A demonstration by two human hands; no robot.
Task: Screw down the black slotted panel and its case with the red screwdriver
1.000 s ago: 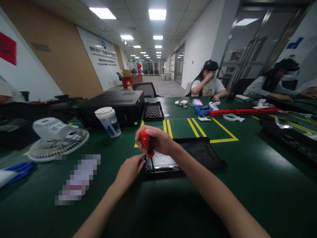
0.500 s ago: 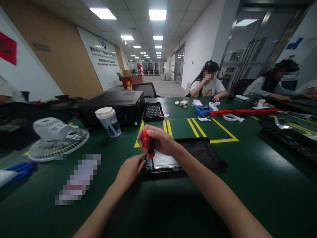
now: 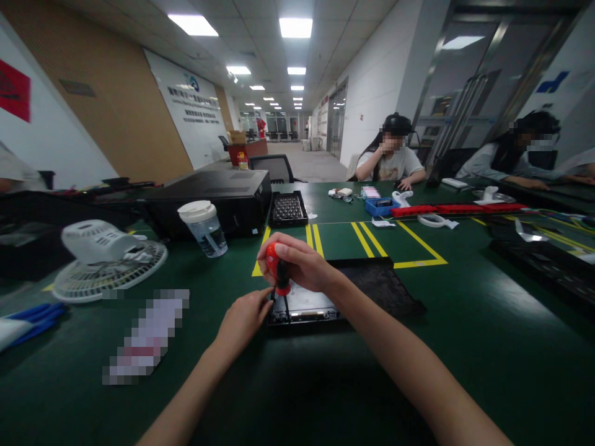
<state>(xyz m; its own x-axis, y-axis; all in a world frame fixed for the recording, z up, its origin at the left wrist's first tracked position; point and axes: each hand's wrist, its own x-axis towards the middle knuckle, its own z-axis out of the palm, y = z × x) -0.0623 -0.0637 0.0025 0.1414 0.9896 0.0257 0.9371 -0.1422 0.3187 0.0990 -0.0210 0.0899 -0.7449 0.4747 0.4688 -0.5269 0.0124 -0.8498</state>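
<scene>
My right hand (image 3: 300, 263) is wrapped round the red and black handle of a screwdriver (image 3: 277, 269), held upright with its thin shaft pointing down at the near left corner of a flat silver drive (image 3: 304, 305). The drive lies in a black tray (image 3: 376, 288) on the green table. My left hand (image 3: 244, 319) rests at the drive's left edge, fingers pinched beside the screwdriver's shaft; whether they hold anything is hidden.
A lidded plastic cup (image 3: 204, 228), a white desk fan (image 3: 105, 257), a black computer case (image 3: 218, 198) and a black parts tray (image 3: 288, 209) stand to the left and behind. Yellow tape lines (image 3: 400, 244) mark the table. Two people sit at the far right.
My right hand and the screwdriver have shifted slightly right and turned a little on the handle. The left hand stays at the drive's edge.
</scene>
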